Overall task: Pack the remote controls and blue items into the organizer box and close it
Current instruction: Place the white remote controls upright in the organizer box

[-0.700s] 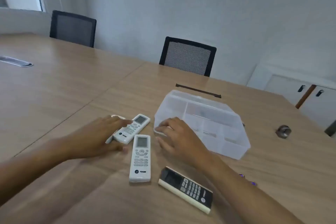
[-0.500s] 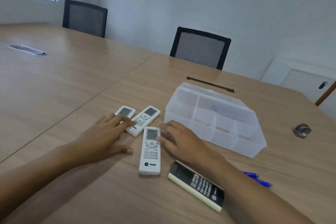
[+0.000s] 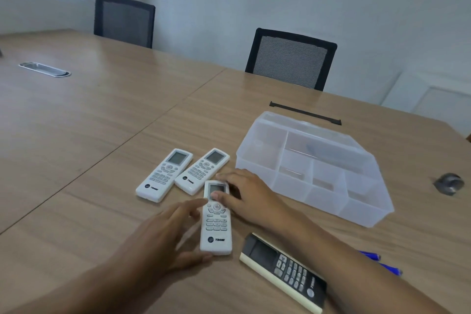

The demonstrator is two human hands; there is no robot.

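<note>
Three white remotes with small grey screens and grey buttons, each marked TRANE, are laid face up on the wooden table (image 3: 102, 135). The far-left remote (image 3: 164, 175) and the middle remote (image 3: 202, 171) are set side by side, angled, just left of the organizer box (image 3: 313, 168). The nearest white remote (image 3: 216, 218) is placed lengthwise toward the viewer. It is touched at its screen end by the fingertips of the right hand (image 3: 246, 195), whose fingers are spread and not closed around it. The left hand (image 3: 163, 234) is held open beside the remote's left edge, thumb near its lower corner; nothing is grasped.

A black remote with a cream edge (image 3: 284, 271) is seen lying near the right forearm. Two blue pens (image 3: 379, 261) are partly hidden behind that forearm.

The box is of translucent plastic, open, and divided into several compartments. A faint blurred shape is visible in the large rear compartment; what it is cannot be told. The front compartments appear unfilled.
</note>
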